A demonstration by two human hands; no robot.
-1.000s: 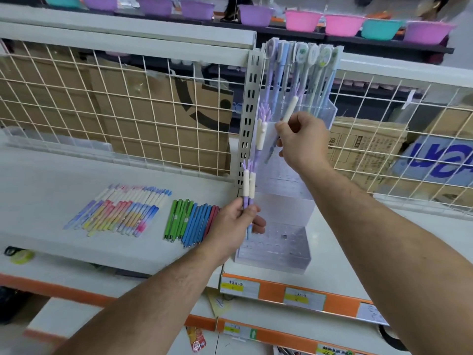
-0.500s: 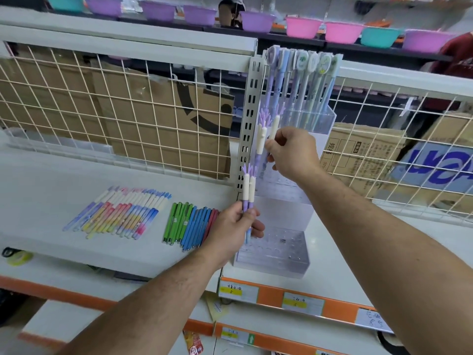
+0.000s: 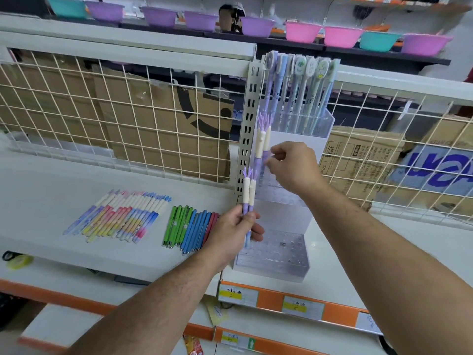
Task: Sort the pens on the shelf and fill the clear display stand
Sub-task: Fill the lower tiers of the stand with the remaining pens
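Over the white shelf [image 3: 51,190], left fingers [image 3: 256,229] grip two purple pens [image 3: 248,190]; right fingers [image 3: 277,151] pinch another pen [image 3: 267,137] at the stand [image 3: 271,265].

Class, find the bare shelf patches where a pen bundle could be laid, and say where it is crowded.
Free: shelf left of the pastel pens, and behind them to the wire grid. Crowded: from the green pens to the clear stand, where left hand and right hand hold purple pens.
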